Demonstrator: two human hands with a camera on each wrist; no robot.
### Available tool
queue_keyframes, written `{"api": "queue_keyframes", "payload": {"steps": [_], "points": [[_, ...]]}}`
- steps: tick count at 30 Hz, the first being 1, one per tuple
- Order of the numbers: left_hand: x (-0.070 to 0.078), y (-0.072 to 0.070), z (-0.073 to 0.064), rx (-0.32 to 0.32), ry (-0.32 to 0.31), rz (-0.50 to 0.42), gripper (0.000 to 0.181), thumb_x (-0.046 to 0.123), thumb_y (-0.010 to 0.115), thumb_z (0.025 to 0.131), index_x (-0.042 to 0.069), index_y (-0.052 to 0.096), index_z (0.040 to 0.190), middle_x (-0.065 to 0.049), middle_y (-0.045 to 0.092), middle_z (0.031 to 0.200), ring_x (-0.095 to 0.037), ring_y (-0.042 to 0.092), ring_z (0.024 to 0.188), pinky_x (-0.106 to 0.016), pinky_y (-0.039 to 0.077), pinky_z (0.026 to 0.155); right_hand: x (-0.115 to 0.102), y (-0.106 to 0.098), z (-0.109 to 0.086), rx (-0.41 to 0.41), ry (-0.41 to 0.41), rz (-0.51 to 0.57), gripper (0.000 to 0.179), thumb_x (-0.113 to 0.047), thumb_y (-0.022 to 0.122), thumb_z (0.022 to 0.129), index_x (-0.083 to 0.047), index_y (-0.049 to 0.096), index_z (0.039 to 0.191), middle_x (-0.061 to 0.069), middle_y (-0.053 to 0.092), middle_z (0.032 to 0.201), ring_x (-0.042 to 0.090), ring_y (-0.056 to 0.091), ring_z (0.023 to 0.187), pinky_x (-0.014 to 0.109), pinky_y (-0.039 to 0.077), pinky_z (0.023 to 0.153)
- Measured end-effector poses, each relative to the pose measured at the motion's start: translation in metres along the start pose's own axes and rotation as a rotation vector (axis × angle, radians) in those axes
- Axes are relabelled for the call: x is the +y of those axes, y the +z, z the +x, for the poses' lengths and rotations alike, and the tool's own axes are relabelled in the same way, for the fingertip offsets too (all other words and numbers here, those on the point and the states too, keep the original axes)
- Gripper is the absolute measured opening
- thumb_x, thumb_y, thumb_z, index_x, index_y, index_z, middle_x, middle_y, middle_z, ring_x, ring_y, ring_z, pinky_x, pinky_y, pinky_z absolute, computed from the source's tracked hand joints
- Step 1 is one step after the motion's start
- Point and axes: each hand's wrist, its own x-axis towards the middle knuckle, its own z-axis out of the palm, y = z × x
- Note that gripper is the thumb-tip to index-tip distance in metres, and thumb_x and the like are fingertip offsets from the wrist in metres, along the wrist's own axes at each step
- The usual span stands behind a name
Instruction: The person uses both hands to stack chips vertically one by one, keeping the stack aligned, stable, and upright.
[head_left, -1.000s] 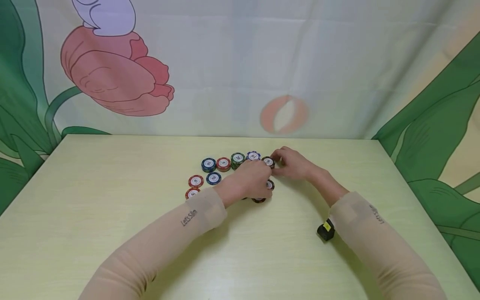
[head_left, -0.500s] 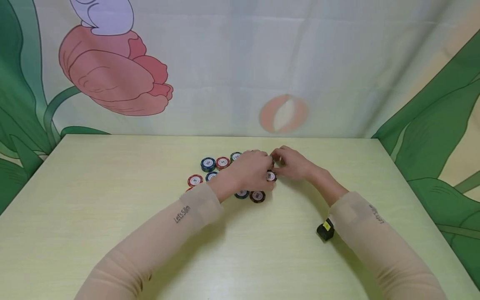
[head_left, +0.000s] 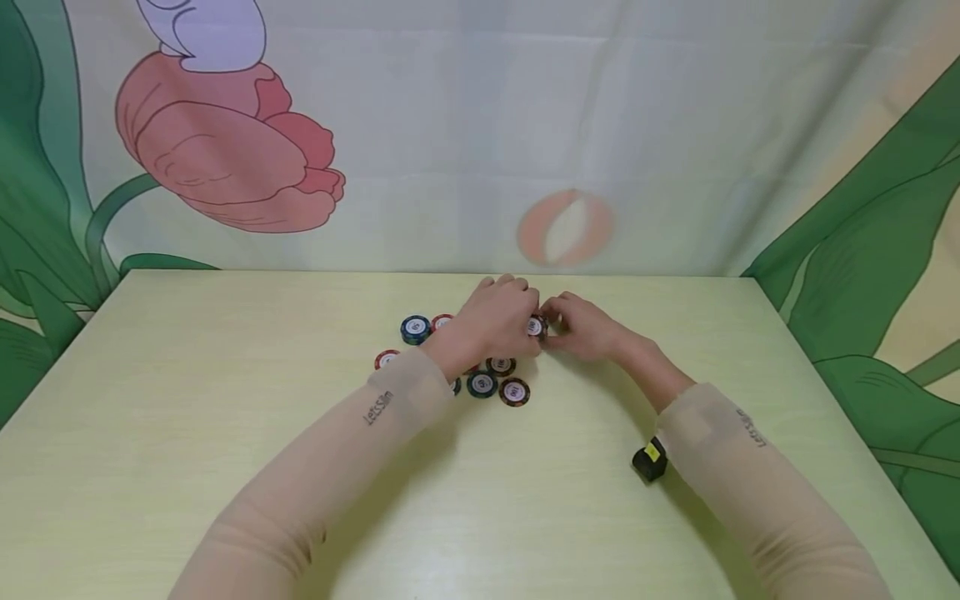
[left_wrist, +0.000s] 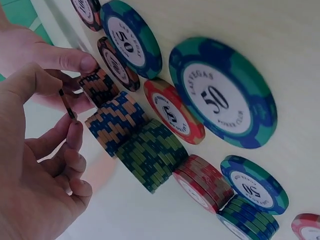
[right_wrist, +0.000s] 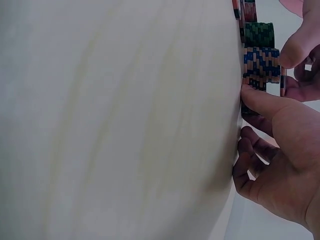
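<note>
My left hand [head_left: 495,321] pinches a single black poker chip [left_wrist: 67,104], seen edge-on in the left wrist view, between thumb and fingers. It is held just above a short stack of black-and-orange poker chips [left_wrist: 100,86]. My right hand [head_left: 581,327] grips that stack from the side, thumb and fingers against its edges. Beside it stand a blue-and-tan stack [left_wrist: 116,122], a taller green stack [left_wrist: 152,156], a red stack [left_wrist: 203,182] and a blue-green stack [left_wrist: 248,218]. My left hand hides part of this row in the head view.
Loose chips lie flat on the near side of the row, among them a black chip [head_left: 514,392], a blue-green chip [head_left: 482,384] and a red chip [left_wrist: 174,111]. A small black box with a yellow label [head_left: 650,460] sits by the right sleeve. A printed curtain [head_left: 420,150] hangs behind the table.
My left hand has lifted a black chip from the loose ones and carried it up and away from me to the black stack. The right hand has stayed at the stack.
</note>
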Motion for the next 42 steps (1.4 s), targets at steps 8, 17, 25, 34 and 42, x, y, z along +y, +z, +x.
{"api": "queue_keyframes", "payload": {"steps": [8, 17, 25, 34, 42], "points": [[-0.001, 0.001, 0.009, -0.006, -0.016, 0.004, 0.022, 0.034, 0.075, 0.086, 0.015, 0.064, 0.091, -0.001, 0.058, 0.097, -0.023, 0.051, 0.097, -0.043, 0.043, 0.093, 0.000, 0.000, -0.001, 0.001, 0.004, -0.006, 0.026, -0.011, 0.074, 0.093, 0.003, 0.064, 0.112, 0.015, 0.057, 0.104, 0.029, 0.049, 0.094, 0.041, 0.041, 0.084], [-0.001, 0.004, 0.015, -0.013, -0.017, -0.001, 0.024, 0.036, 0.075, 0.088, 0.015, 0.065, 0.092, -0.001, 0.058, 0.099, -0.023, 0.048, 0.097, -0.041, 0.039, 0.090, 0.001, 0.002, 0.000, 0.019, -0.008, -0.009, 0.027, -0.010, 0.074, 0.091, 0.004, 0.063, 0.112, 0.015, 0.057, 0.102, 0.029, 0.049, 0.094, 0.042, 0.042, 0.085], [-0.002, 0.009, 0.016, -0.022, -0.040, -0.003, 0.026, 0.039, 0.075, 0.089, 0.015, 0.065, 0.090, 0.000, 0.059, 0.097, -0.022, 0.048, 0.096, -0.039, 0.036, 0.088, 0.002, 0.003, 0.000, 0.012, 0.009, -0.004, 0.030, -0.011, 0.073, 0.092, 0.004, 0.063, 0.116, 0.015, 0.056, 0.104, 0.028, 0.048, 0.093, 0.041, 0.041, 0.083], [-0.003, 0.006, 0.013, -0.070, -0.082, -0.002, 0.031, 0.044, 0.074, 0.091, 0.015, 0.065, 0.098, -0.005, 0.052, 0.123, -0.025, 0.042, 0.113, -0.044, 0.033, 0.094, 0.003, 0.004, 0.001, 0.004, 0.036, -0.009, 0.031, -0.015, 0.075, 0.094, 0.002, 0.064, 0.118, 0.014, 0.058, 0.107, 0.027, 0.049, 0.092, 0.040, 0.041, 0.083], [-0.008, 0.006, 0.012, -0.109, -0.099, -0.018, 0.027, 0.042, 0.073, 0.095, 0.015, 0.067, 0.093, -0.005, 0.050, 0.129, -0.025, 0.040, 0.116, -0.044, 0.031, 0.095, 0.003, 0.002, 0.001, 0.014, 0.028, -0.017, 0.026, -0.014, 0.077, 0.092, -0.001, 0.065, 0.111, 0.013, 0.060, 0.105, 0.026, 0.049, 0.092, 0.039, 0.039, 0.082]]}}
